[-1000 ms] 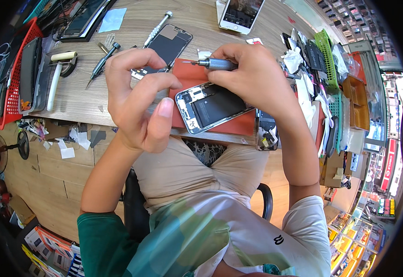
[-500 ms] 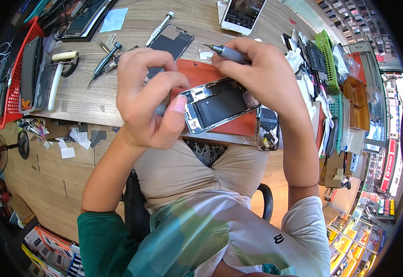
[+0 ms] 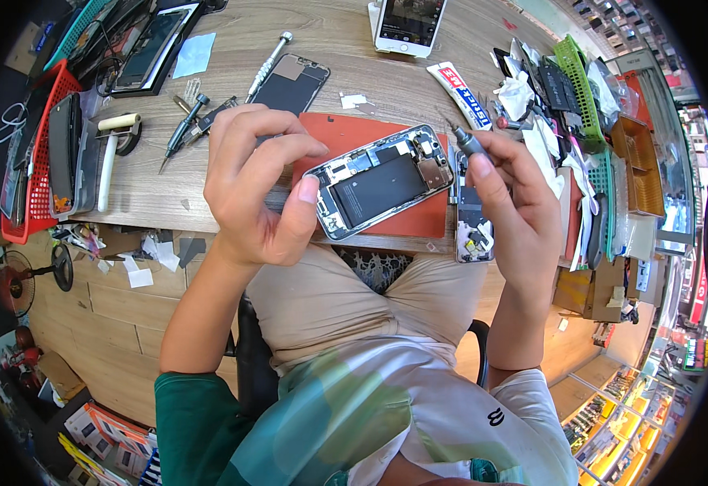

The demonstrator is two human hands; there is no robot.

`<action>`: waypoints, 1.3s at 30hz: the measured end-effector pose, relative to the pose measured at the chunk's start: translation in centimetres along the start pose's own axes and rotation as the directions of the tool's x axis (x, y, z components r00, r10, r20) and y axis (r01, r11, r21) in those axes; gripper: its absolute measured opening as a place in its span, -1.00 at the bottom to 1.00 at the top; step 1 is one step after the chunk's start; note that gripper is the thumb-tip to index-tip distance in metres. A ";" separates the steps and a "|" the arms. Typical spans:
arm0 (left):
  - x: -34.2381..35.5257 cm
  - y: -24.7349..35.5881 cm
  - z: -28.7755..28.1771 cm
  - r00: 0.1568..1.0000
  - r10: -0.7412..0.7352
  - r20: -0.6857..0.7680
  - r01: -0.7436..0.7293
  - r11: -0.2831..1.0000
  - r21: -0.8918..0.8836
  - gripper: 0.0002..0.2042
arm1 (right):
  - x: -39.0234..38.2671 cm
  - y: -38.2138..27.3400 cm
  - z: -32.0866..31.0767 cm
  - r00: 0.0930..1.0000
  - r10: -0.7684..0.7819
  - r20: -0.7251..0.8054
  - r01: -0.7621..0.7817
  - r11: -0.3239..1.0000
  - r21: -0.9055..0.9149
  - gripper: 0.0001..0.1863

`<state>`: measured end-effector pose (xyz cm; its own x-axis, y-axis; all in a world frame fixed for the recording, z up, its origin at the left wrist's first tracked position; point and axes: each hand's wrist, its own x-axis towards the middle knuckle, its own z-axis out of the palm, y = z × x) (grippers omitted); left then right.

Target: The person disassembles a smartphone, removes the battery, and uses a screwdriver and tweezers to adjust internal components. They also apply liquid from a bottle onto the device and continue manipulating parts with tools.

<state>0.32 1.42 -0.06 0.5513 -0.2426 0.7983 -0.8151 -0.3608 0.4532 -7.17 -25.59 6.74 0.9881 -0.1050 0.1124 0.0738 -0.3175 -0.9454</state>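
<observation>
An opened phone (image 3: 374, 190) lies on an orange mat (image 3: 423, 217), showing its black battery and circuit parts. My left hand (image 3: 253, 182) hovers at its left end with curled fingers apart and nothing held, the thumb tip close to the frame; whether it touches is unclear. My right hand (image 3: 520, 211) is closed on a grey screwdriver (image 3: 469, 142) just right of the phone, its bit angled up and leftward. Beside the mat lies another disassembled phone part (image 3: 473, 235). A detached screen (image 3: 287, 87) sits behind my left hand, near a silver tool (image 3: 261, 77).
At the left are a red basket (image 3: 36, 206), a roller tool (image 3: 108, 158) and a dark screwdriver (image 3: 177, 138). A white phone (image 3: 407, 28) stands at the back, with a white tube (image 3: 461, 93) nearer. Green baskets (image 3: 578, 89) and cluttered papers line the right.
My right hand has swung right and downward off the phone with the screwdriver, uncovering its upper end. My left hand has shifted slightly right, and the camera view has moved a little.
</observation>
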 end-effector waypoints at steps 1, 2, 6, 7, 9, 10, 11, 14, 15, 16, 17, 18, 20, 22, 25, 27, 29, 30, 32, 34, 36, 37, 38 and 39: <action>0.0 0.1 0.0 1.000 -0.001 0.011 0.001 1.000 -0.001 -0.68 | -0.3 0.0 -0.1 1.000 0.011 -0.002 -0.011 1.000 -0.004 -0.68; 0.0 0.2 0.0 1.000 -0.003 0.022 0.003 1.000 -0.001 -0.67 | -0.5 -0.2 -0.1 1.000 0.017 -0.021 -0.018 0.999 -0.028 -0.68; -0.2 1.3 -0.7 0.969 0.053 0.242 -0.073 0.994 0.075 -0.48 | -1.7 0.4 0.3 0.994 -0.034 -0.104 0.031 0.999 -0.028 -0.70; -0.3 1.6 -0.7 0.958 0.047 0.282 -0.072 0.994 0.077 -0.43 | -2.0 0.8 0.6 0.989 -0.068 -0.131 0.066 0.998 -0.017 -0.71; -0.5 2.2 -0.5 0.932 0.034 0.360 -0.068 0.994 0.082 -0.34 | -2.5 1.1 1.1 0.973 -0.155 -0.171 0.143 0.986 -0.080 -0.73; -0.6 2.3 -0.7 0.913 0.019 0.407 -0.064 0.993 0.097 -0.25 | -2.7 1.3 1.3 0.961 -0.209 -0.180 0.183 0.971 -0.154 -0.74; -0.7 2.2 -0.5 0.911 0.024 0.413 -0.076 0.991 0.110 -0.26 | -3.0 1.3 1.5 0.947 -0.263 -0.185 0.219 0.949 -0.228 -0.74; -0.6 2.0 -0.2 0.910 0.040 0.412 -0.106 0.985 0.139 -0.31 | -3.1 0.8 2.1 0.930 -0.320 -0.181 0.242 0.903 -0.355 -0.72; -0.7 2.1 -0.2 0.911 0.041 0.411 -0.107 0.985 0.138 -0.32 | -3.2 0.9 2.2 0.919 -0.353 -0.176 0.261 0.879 -0.400 -0.71; -0.7 2.2 -0.2 0.912 0.042 0.409 -0.108 0.985 0.138 -0.34 | -3.3 1.1 2.3 0.904 -0.393 -0.170 0.292 0.856 -0.427 -0.67; -0.7 2.2 -0.1 0.914 0.055 0.402 -0.123 0.981 0.147 -0.35 | -3.4 1.2 2.5 0.901 -0.399 -0.169 0.301 0.858 -0.417 -0.67; -0.8 2.2 -0.1 0.917 0.064 0.395 -0.136 0.978 0.158 -0.36 | -3.4 1.1 2.6 0.899 -0.405 -0.165 0.312 0.859 -0.405 -0.67; -0.8 2.3 -0.2 0.921 0.075 0.382 -0.155 0.971 0.182 -0.39 | -3.3 1.2 2.9 0.895 -0.416 -0.161 0.332 0.862 -0.383 -0.66; -0.9 2.3 -0.2 0.927 0.078 0.367 -0.160 0.967 0.199 -0.41 | -3.3 1.4 3.2 0.892 -0.424 -0.158 0.346 0.864 -0.367 -0.66; -0.7 2.2 -0.2 0.930 0.101 0.353 -0.189 0.956 0.224 -0.44 | -3.2 1.3 3.4 0.884 -0.437 -0.166 0.349 0.853 -0.389 -0.65; -0.7 2.2 -0.2 0.931 0.113 0.347 -0.201 0.952 0.229 -0.46 | -3.3 1.2 3.5 0.887 -0.430 -0.167 0.343 0.857 -0.384 -0.66; -0.7 2.2 -0.3 0.931 0.124 0.343 -0.213 0.948 0.235 -0.47 | -3.3 1.0 3.5 0.893 -0.420 -0.165 0.335 0.862 -0.381 -0.66; -0.7 2.2 -0.4 0.930 0.130 0.343 -0.220 0.946 0.237 -0.47 | -3.3 0.8 3.5 0.897 -0.412 -0.163 0.327 0.864 -0.382 -0.67; -0.8 2.1 -0.6 0.929 0.140 0.343 -0.232 0.941 0.244 -0.45 | -3.4 0.6 3.4 0.897 -0.411 -0.160 0.323 0.860 -0.395 -0.68; -1.1 2.1 -0.8 0.929 0.141 0.343 -0.237 0.937 0.258 -0.42 | -3.5 0.6 3.4 0.894 -0.421 -0.151 0.328 0.847 -0.419 -0.69; -1.3 2.0 -0.8 0.931 0.141 0.337 -0.237 0.935 0.265 -0.38 | -3.6 0.4 3.5 0.890 -0.428 -0.159 0.329 0.843 -0.426 -0.69; -1.3 2.0 -0.8 0.932 0.140 0.334 -0.236 0.934 0.269 -0.36 | -3.6 0.4 3.6 0.887 -0.431 -0.162 0.330 0.840 -0.430 -0.69; -1.3 2.0 -0.7 0.932 0.136 0.337 -0.233 0.935 0.268 -0.35 | -3.6 0.3 3.6 0.887 -0.434 -0.160 0.328 0.833 -0.445 -0.70; -1.3 2.0 -0.7 0.932 0.129 0.339 -0.228 0.936 0.270 -0.35 | -3.5 0.1 3.6 0.887 -0.436 -0.154 0.326 0.826 -0.459 -0.70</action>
<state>-2.17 1.66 0.11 0.4690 -0.5780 0.6678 -0.8401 -0.5253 0.1353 -10.14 -21.88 5.11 0.8232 -0.0999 0.5589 0.3215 -0.7294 -0.6039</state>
